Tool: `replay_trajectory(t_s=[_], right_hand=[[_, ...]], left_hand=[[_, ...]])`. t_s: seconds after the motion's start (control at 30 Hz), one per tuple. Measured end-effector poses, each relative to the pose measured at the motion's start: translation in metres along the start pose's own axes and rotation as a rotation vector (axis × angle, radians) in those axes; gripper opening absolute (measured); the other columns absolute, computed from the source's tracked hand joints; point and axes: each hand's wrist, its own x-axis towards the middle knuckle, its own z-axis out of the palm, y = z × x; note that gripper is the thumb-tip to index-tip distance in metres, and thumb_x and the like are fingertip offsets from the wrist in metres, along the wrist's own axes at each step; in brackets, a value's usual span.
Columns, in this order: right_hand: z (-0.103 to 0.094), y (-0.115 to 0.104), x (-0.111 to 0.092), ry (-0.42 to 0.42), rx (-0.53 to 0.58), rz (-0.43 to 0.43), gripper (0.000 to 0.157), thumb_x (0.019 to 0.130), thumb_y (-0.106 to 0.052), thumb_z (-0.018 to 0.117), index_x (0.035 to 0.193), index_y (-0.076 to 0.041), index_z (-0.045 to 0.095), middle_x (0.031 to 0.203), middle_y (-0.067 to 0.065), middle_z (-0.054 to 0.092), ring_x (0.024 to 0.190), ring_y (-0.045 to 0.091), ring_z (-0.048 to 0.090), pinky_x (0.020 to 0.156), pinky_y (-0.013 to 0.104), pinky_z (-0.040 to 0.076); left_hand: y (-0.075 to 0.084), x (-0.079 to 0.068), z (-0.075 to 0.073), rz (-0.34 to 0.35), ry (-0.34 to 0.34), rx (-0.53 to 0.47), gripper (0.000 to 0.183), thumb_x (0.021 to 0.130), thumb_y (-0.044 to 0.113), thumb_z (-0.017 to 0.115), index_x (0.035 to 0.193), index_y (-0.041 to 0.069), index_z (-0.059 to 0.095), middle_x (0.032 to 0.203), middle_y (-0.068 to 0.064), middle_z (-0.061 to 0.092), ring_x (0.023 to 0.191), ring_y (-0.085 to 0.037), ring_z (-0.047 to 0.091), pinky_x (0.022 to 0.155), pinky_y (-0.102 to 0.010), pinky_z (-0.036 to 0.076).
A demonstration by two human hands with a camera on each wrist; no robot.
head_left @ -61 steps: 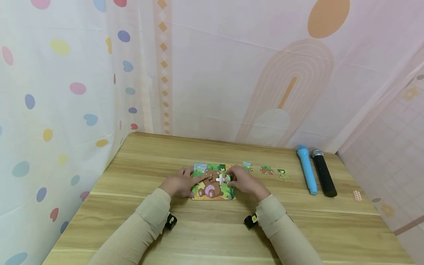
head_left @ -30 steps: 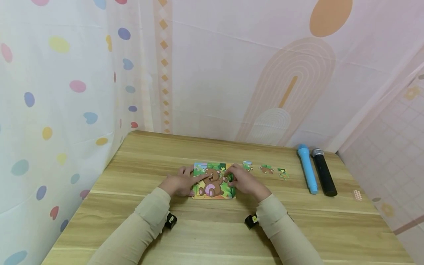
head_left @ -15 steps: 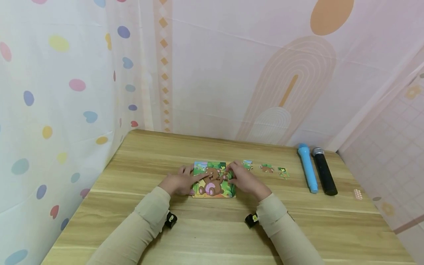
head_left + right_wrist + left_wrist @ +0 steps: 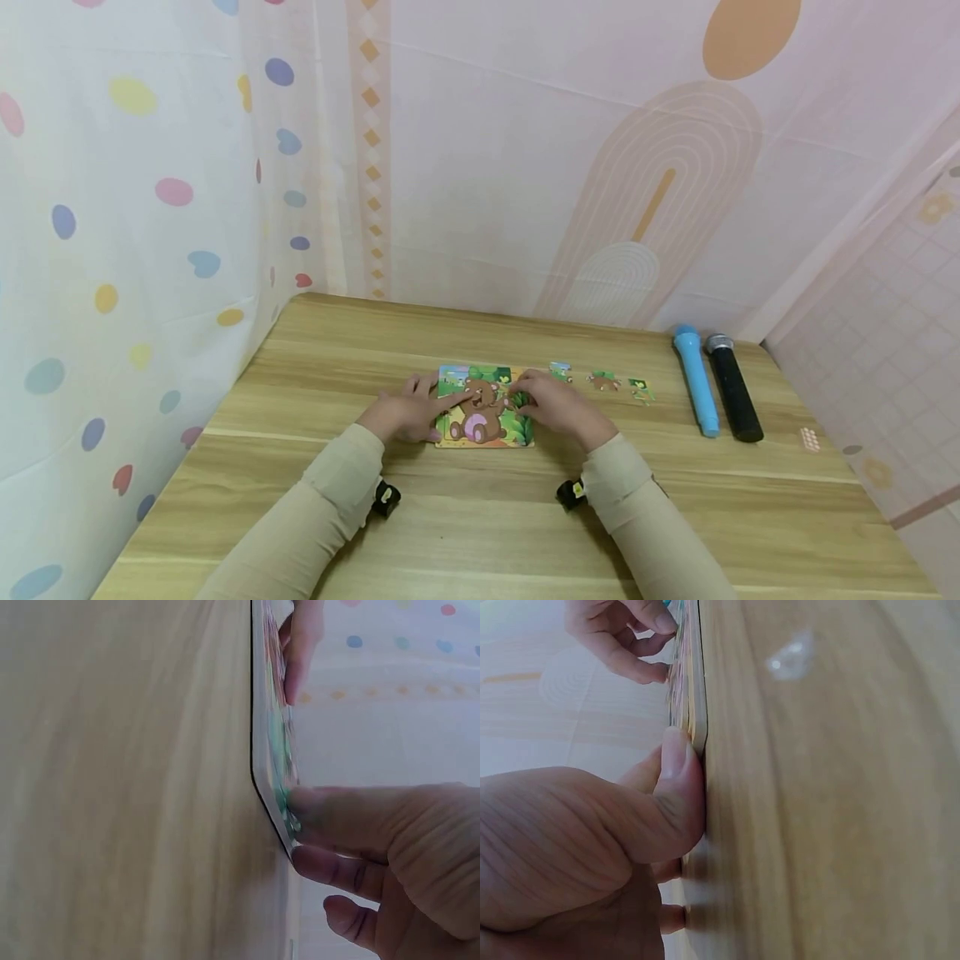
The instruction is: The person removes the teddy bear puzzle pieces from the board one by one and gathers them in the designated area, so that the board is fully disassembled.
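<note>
Puzzle: the flat bear puzzle (image 4: pixel 483 408) lies on the wooden table (image 4: pixel 480 533), between my two hands.
Long axis: it runs left to right across my front, so a long side faces me.
Heading: the printed bear sits upright from where I look, its head toward the far cloth (image 4: pixel 480 167) and its feet toward me.
Left edge: my left hand (image 4: pixel 408 415) lies here, fingers spread; the index finger (image 4: pixel 453 402) reaches out straight onto the bear's face, and the thumb (image 4: pixel 676 761) touches the puzzle near its near left corner.
Right edge: my right hand (image 4: pixel 558 406) bends over this end, its thumb (image 4: pixel 330 814) on the printed surface and another finger beside the rim; whether they pinch a single piece I cannot tell.
Near edge: untouched; wood grain shows from here toward me, flanked by my sleeves (image 4: pixel 330 492).
Far edge: a band of wood separates it from the cloth.
Right side: three groups of loose pieces (image 4: pixel 604 382) lie in a row beyond my right knuckles, apart from the puzzle.
Outer right: a blue microphone (image 4: pixel 697 383) and a black microphone (image 4: pixel 735 392) lie side by side, well apart from my hands.
</note>
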Motion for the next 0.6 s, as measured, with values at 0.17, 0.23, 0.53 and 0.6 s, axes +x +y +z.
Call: replay_trajectory(t_s=[0.17, 0.23, 0.53, 0.6], right_hand=[[-0.0028, 0.0011, 0.0012, -0.013, -0.056, -0.04, 0.029, 0.094, -0.004, 0.073, 0.122, -0.007, 0.072, 0.118, 0.006, 0.064, 0.102, 0.019, 0.063, 0.082, 0.032, 0.055], [-0.0031, 0.001, 0.0015, -0.012, -0.053, -0.046, 0.028, 0.093, -0.002, 0.072, 0.121, -0.006, 0.072, 0.117, 0.007, 0.064, 0.101, 0.019, 0.063, 0.081, 0.032, 0.055], [-0.0042, 0.0002, -0.0007, -0.026, -0.028, -0.022, 0.032, 0.094, -0.001, 0.07, 0.125, -0.007, 0.071, 0.12, 0.006, 0.061, 0.095, 0.014, 0.059, 0.075, 0.029, 0.053], [-0.0049, 0.0005, -0.0006, -0.031, -0.019, -0.037, 0.035, 0.094, -0.001, 0.071, 0.128, -0.007, 0.07, 0.12, 0.006, 0.06, 0.096, 0.015, 0.06, 0.076, 0.029, 0.054]], left_hand=[[-0.0003, -0.0005, 0.0, 0.001, -0.002, -0.002, 0.077, 0.099, 0.031, 0.065, 0.162, 0.038, 0.021, 0.168, -0.02, 0.003, 0.15, -0.048, 0.009, 0.099, -0.086, 0.019], [-0.0009, 0.0007, 0.0008, -0.001, -0.003, -0.008, 0.077, 0.099, 0.03, 0.064, 0.162, 0.039, 0.02, 0.168, -0.02, 0.003, 0.15, -0.047, 0.008, 0.099, -0.086, 0.019], [-0.0004, 0.0006, 0.0011, 0.004, -0.003, -0.009, 0.076, 0.1, 0.031, 0.064, 0.162, 0.038, 0.021, 0.168, -0.019, 0.003, 0.15, -0.047, 0.009, 0.098, -0.086, 0.02], [-0.0002, 0.0001, 0.0005, 0.008, -0.003, -0.008, 0.076, 0.1, 0.031, 0.064, 0.163, 0.037, 0.022, 0.168, -0.02, 0.004, 0.15, -0.047, 0.01, 0.098, -0.087, 0.02]])
